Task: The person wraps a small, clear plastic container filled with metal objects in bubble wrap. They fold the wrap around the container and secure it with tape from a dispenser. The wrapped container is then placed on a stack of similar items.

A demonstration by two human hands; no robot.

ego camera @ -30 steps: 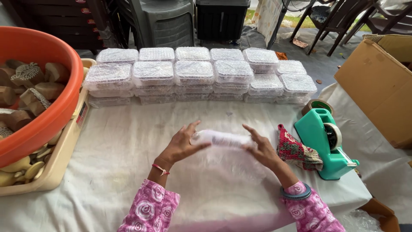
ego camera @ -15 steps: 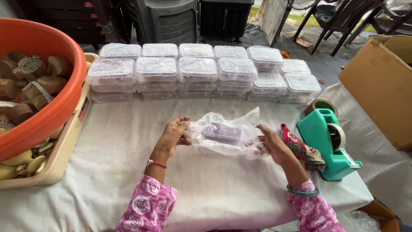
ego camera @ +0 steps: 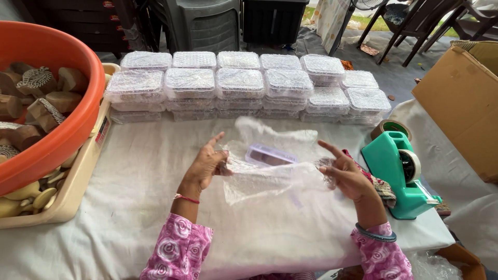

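Bubble wrap (ego camera: 270,179) lay spread between the two hands, a thin clear sheet draped loosely over the middle of the desk (ego camera: 140,171), with a small lilac box (ego camera: 270,155) resting on it just beyond the fingers. The left hand (ego camera: 207,165) pinched the sheet's left edge between thumb and curled fingers, its forefinger pointing up and free. The right hand (ego camera: 346,173) gathered the sheet's right edge in its lower fingers, the forefinger stretched out above it.

By its look the sheet was very light, soft and limp, with no stiffness of its own; it crumpled wherever it was pinched and probably slid easily on the white cloth. It seemed best held at two opposite edges, as it was here, so that it stayed taut enough to fold. The box looked like rigid thin plastic, light and somewhat slippery, likely to shift on the sheet unless it was steadied by its long sides. Whether anything was inside could not be told.

Behind the sheet stood rows of stacked clear containers (ego camera: 241,83), each already covered in the same wrap. A green tape dispenser (ego camera: 397,171) sat just beside the right hand, an orange tub (ego camera: 62,129) of carved wooden blocks at far left, and a cardboard carton (ego camera: 461,103) at the right.
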